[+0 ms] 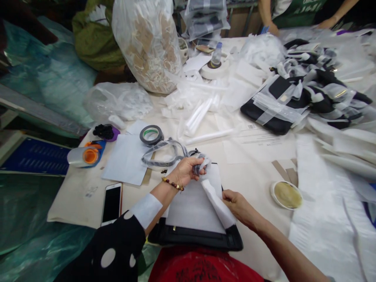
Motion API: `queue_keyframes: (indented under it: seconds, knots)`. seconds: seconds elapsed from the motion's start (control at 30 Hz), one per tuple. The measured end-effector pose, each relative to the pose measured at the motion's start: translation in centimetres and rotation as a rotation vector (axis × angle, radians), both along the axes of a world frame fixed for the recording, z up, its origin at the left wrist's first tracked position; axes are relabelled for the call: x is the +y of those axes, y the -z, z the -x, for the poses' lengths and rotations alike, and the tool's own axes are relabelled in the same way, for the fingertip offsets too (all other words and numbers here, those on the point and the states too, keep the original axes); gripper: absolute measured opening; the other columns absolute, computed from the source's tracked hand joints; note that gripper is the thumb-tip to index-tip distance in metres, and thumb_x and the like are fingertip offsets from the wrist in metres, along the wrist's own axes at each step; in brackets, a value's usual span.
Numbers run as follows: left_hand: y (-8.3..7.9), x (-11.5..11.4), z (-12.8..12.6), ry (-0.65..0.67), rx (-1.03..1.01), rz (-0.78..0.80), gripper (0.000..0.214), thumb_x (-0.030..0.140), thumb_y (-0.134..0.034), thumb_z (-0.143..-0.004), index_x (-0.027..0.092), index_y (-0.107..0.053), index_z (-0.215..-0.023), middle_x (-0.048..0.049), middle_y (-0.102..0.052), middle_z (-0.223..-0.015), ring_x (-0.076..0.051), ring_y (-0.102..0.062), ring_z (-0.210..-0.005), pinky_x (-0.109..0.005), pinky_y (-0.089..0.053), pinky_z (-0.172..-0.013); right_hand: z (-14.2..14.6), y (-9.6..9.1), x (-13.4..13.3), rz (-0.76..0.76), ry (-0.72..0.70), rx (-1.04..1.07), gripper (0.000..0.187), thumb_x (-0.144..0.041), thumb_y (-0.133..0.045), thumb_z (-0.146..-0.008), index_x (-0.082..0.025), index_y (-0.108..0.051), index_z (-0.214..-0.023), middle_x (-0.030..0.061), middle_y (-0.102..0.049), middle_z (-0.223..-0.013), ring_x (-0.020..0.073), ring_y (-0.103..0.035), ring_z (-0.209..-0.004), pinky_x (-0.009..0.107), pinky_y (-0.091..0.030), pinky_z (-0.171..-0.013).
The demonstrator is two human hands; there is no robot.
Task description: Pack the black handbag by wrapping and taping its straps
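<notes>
A black bag (194,235) lies flat at the table's near edge, covered by a white paper sheet (192,205). My left hand (188,170) is closed on the bag's strap (164,153), which is wrapped in clear plastic and loops away to the left. My right hand (239,205) pinches a folded strip of white paper (217,201) that rises from the bag towards my left hand.
A grey tape roll (151,135), a tape dispenser (85,155) and a phone (112,203) lie on the left. A round lid (287,194) sits on the right. Wrapped black bags (293,98) pile up at the back right, a big sack of tags (148,43) behind. Another person's arms (267,17) show far back.
</notes>
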State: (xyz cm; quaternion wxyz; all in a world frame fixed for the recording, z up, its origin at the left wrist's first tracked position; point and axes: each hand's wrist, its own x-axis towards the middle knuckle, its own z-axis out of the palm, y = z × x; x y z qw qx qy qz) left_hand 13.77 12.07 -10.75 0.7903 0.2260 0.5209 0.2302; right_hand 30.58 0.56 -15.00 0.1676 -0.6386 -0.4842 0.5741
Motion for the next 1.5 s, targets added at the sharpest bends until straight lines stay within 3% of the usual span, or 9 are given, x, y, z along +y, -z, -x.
queue_keyframes:
  seconds: [0.2, 0.63, 1.5]
  knots:
    - [0.3, -0.1, 0.0, 0.020, 0.022, 0.008, 0.014, 0.017, -0.053, -0.074, 0.010, -0.054, -0.062, -0.0017, -0.051, -0.051, -0.011, -0.053, -0.045, -0.016, -0.029, -0.030, -0.3, 0.2, 0.5, -0.045, -0.076, -0.131, 0.018, -0.024, -0.043, -0.070, -0.021, -0.032, -0.056, -0.0050, -0.036, -0.054, 0.0100, -0.034, -0.054, 0.022, -0.025, -0.048]
    - [0.1, -0.1, -0.2, 0.021, -0.007, 0.037, 0.009, 0.016, -0.053, -0.074, 0.012, -0.054, -0.066, -0.0007, -0.050, -0.052, -0.011, -0.053, -0.045, -0.016, -0.029, -0.029, -0.9, 0.2, 1.0, -0.073, -0.208, -0.117, 0.021, -0.017, -0.041, -0.070, -0.021, -0.027, -0.054, -0.0061, -0.030, -0.054, 0.0096, -0.030, -0.055, 0.023, -0.023, -0.052]
    - [-0.1, -0.6, -0.3, 0.032, 0.021, 0.017, 0.013, 0.018, -0.054, -0.074, 0.012, -0.054, -0.064, -0.0002, -0.050, -0.049, -0.011, -0.053, -0.044, -0.015, -0.029, -0.031, -1.2, -0.1, 0.7, -0.065, -0.184, 0.041, 0.010, -0.018, -0.038, -0.061, -0.021, -0.030, -0.055, -0.0065, -0.029, -0.055, 0.0085, -0.028, -0.053, 0.021, -0.024, -0.048]
